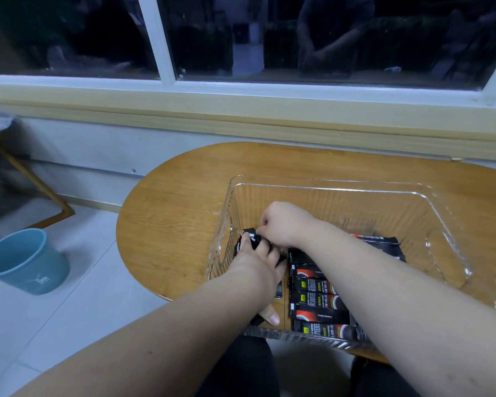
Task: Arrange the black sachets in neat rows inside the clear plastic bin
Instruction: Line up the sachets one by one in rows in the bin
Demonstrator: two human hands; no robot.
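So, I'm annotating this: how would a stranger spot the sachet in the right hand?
Find the clear plastic bin on the oval wooden table. Inside, black sachets lie flat in a row; near the bin's left wall the right hand pinches the tilted sachet. It alone has an end sticking up.

Left hand (258, 265) and right hand (284, 222) were both bare. Left forearm (155, 325) and right forearm (398, 282) were uncovered all the way back to the frame edge. Left thumbnail (275, 319) was cut short and looked plain. Trousers (241, 365) were dark, near black, plain matte fabric, showing over both thighs at the bottom of the view. Light was too dim to make out seams or weave.
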